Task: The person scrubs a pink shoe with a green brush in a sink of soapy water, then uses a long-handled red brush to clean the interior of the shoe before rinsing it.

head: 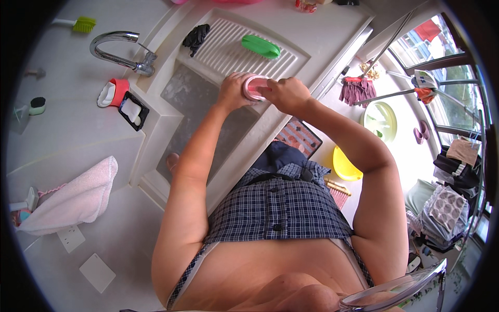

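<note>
Above the sink's near edge, my left hand (pixel 234 90) is wrapped around the side of a pink cup (pixel 255 86) with a pale rim. The cup's mouth faces up toward me. My right hand (pixel 289 93) is curled over the cup's right rim, its fingertips at the opening. Anything small inside those fingers is hidden. Below the hands is the sink basin (pixel 191 113), holding greyish, cloudy water. A green scrubbing brush (pixel 261 46) rests on the ribbed washboard (pixel 230 46) behind the cup. Beside it lies a crumpled black cloth (pixel 196 38).
A chrome faucet (pixel 117 57) arches at the left. Near it are a red-and-white holder (pixel 117 93) and a black soap dish (pixel 132 111) with white soap. A pink towel (pixel 78 197) hangs on the wall. A yellow basin (pixel 345 165) and a pale round basin (pixel 380 119) stand at right.
</note>
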A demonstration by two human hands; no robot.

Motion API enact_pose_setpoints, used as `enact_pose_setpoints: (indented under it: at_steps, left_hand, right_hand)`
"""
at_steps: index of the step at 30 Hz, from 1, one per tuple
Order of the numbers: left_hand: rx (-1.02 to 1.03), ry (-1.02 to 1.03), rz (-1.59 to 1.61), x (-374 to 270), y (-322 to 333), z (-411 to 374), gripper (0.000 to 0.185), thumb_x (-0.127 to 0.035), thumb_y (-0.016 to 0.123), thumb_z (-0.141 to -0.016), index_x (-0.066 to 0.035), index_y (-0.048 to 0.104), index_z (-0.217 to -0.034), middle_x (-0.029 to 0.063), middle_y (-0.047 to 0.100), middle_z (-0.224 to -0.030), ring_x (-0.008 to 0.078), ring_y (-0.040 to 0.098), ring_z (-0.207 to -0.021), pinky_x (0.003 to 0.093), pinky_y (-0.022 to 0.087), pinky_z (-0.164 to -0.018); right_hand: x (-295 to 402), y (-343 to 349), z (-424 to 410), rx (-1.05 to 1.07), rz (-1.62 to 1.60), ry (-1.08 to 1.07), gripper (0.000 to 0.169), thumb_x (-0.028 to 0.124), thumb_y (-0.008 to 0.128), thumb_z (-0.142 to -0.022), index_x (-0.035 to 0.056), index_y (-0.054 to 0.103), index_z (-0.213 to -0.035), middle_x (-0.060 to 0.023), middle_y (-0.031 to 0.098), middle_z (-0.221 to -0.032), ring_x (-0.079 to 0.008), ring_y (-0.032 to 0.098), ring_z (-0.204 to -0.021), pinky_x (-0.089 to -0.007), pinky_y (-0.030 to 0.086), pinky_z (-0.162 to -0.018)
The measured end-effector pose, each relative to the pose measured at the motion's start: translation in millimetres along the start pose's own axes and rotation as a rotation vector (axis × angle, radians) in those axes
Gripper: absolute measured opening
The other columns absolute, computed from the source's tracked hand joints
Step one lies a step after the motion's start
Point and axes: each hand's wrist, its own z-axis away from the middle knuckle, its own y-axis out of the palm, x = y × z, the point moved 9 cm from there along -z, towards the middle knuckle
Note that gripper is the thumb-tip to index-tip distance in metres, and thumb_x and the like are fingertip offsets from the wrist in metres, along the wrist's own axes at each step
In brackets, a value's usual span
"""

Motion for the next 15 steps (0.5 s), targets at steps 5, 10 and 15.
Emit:
enact_pose_setpoints:
  at_steps: [5,10,15]
  left_hand:
    - [0.045,-0.033,-0.001,6,0,4,0.08,-0.033,0.093,-0.045,-0.008,0.064,-0.115,0.0092,0.067,-0.114,0.0296,0.06,-0.107,0.0411,0.046,-0.097]
    - [0.088,-0.062,0.003,6,2,0,0.082,-0.031,0.093,-0.044,-0.01,0.063,-0.118,0.0089,0.065,-0.118,0.029,0.058,-0.11,0.0412,0.043,-0.101]
    - [0.078,-0.041,0.075,14,4,6,0.082,-0.027,0.093,-0.044,-0.01,0.063,-0.118,0.0089,0.065,-0.117,0.0289,0.058,-0.11,0.0413,0.043,-0.1]
  right_hand:
    - [-24,-8,28,0.199,-0.084,0.142,0.032,0.013,0.055,-0.087,0.023,0.064,-0.116,-0.0098,0.068,-0.087,-0.0313,0.069,-0.083,-0.0434,0.055,-0.071]
    - [-31,-21,33,0.152,-0.193,0.25,0.027,0.014,0.052,-0.089,0.0196,0.067,-0.11,-0.0101,0.07,-0.088,-0.0319,0.069,-0.083,-0.0429,0.055,-0.073]
    - [-13,-6,-2,0.043,-0.249,0.176,0.021,0.013,0.053,-0.087,0.0158,0.069,-0.1,-0.0103,0.07,-0.091,-0.0328,0.069,-0.086,-0.0435,0.056,-0.072]
